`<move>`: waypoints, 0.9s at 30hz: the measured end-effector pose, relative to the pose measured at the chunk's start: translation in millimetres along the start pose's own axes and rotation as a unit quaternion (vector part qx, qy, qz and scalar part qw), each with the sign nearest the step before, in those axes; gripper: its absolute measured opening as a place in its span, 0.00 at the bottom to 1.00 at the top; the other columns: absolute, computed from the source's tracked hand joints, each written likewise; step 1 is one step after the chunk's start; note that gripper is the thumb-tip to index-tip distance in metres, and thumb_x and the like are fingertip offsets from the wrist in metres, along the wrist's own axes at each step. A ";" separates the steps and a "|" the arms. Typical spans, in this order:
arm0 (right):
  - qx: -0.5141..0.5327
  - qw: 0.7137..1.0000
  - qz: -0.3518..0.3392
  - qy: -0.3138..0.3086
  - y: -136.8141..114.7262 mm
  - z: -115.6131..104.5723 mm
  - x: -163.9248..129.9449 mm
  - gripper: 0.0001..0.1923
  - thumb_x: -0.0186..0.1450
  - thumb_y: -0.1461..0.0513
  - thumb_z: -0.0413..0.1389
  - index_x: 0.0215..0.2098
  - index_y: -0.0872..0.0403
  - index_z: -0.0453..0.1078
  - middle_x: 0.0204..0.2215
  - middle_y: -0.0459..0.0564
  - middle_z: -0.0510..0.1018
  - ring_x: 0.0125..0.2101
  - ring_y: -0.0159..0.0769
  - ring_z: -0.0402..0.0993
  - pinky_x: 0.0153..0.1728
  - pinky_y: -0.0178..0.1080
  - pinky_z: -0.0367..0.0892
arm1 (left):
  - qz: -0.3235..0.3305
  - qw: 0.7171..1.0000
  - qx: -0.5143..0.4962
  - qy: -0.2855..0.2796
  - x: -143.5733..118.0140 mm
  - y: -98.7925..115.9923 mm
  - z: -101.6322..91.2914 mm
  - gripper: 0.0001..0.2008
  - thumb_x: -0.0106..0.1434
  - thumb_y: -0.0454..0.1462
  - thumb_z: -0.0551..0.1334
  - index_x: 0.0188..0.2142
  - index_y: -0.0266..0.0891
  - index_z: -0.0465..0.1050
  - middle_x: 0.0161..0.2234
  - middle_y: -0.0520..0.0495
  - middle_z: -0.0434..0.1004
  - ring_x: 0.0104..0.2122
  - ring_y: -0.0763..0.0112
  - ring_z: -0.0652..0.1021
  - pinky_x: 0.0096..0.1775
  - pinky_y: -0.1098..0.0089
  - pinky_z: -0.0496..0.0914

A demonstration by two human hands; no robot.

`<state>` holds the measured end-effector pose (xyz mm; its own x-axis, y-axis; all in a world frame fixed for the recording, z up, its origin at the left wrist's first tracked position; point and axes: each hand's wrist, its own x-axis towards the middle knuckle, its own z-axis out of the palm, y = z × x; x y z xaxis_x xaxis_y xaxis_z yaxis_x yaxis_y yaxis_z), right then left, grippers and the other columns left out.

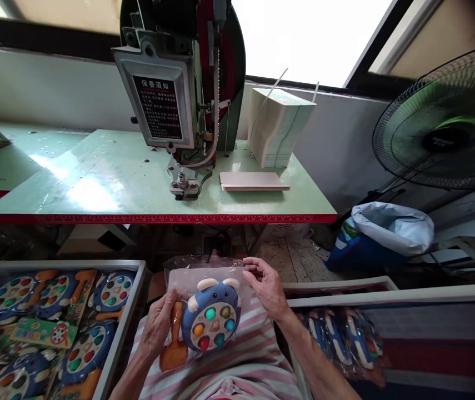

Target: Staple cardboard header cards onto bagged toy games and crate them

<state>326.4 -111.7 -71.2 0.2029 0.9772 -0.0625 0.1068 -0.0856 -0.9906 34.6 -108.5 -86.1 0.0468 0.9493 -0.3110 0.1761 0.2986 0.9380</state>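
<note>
A blue animal-shaped toy (214,319) with coloured round buttons and cream ears lies in a clear plastic bag over my lap. Beside it, in the same bag, is a brown toy hammer (174,341). A pale flat panel (183,276) shows behind the toy at the top; whether it is card or part of the bag I cannot tell. My left hand (158,322) is closed on the bag's left edge, by the hammer. At the upper right corner, my right hand (266,286) pinches the bag between thumb and fingers.
A stapling-type machine (166,94) stands on the green table (95,183), with pale cards (254,181) and a strapped card stack (279,128) to its right. Crates of bagged toys flank me: left crate (131,311), right crate (345,297). A fan (441,133) and sack (381,233) are rightward.
</note>
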 end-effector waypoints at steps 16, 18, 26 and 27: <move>0.150 0.977 0.142 -0.060 9.0 3.5 -20.8 0.20 0.60 0.48 0.69 0.41 0.54 0.82 0.28 0.47 0.77 0.24 0.29 0.61 0.24 0.33 0.55 | 0.034 0.999 -0.006 -0.024 -17.1 -8.9 -13.4 0.32 0.66 0.62 0.57 0.31 0.37 0.83 0.30 0.43 0.81 0.31 0.63 0.77 0.35 0.71 0.71; 0.098 0.986 0.119 -0.062 13.9 -2.3 -20.1 0.20 0.62 0.47 0.67 0.42 0.53 0.82 0.30 0.49 0.80 0.25 0.31 0.65 0.25 0.34 0.59 | 0.038 0.999 -0.006 -0.024 -19.4 -7.5 -14.0 0.32 0.67 0.61 0.56 0.31 0.37 0.83 0.29 0.43 0.80 0.30 0.64 0.76 0.34 0.71 0.70; -0.242 0.940 -0.240 0.031 -13.0 5.4 -6.8 0.15 0.73 0.53 0.56 0.35 0.51 0.80 0.29 0.50 0.80 0.31 0.39 0.75 0.36 0.39 0.68 | -0.020 0.997 -0.068 -0.028 -27.0 -22.0 -31.7 0.30 0.67 0.60 0.58 0.30 0.35 0.81 0.26 0.46 0.77 0.26 0.69 0.73 0.30 0.73 0.67; -0.261 0.922 -0.280 0.046 -17.5 10.3 -4.7 0.14 0.73 0.54 0.55 0.36 0.52 0.79 0.28 0.50 0.80 0.30 0.38 0.74 0.36 0.39 0.68 | -0.032 0.995 -0.089 -0.028 -27.2 -25.4 -33.1 0.30 0.67 0.59 0.59 0.30 0.35 0.80 0.25 0.47 0.77 0.25 0.70 0.73 0.30 0.73 0.67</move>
<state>313.6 -112.7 -54.8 0.0532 0.8776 0.4765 0.6702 0.3224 -0.6685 -3.7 -138.6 -96.3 0.0976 0.9224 -0.3736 0.0034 0.3751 0.9270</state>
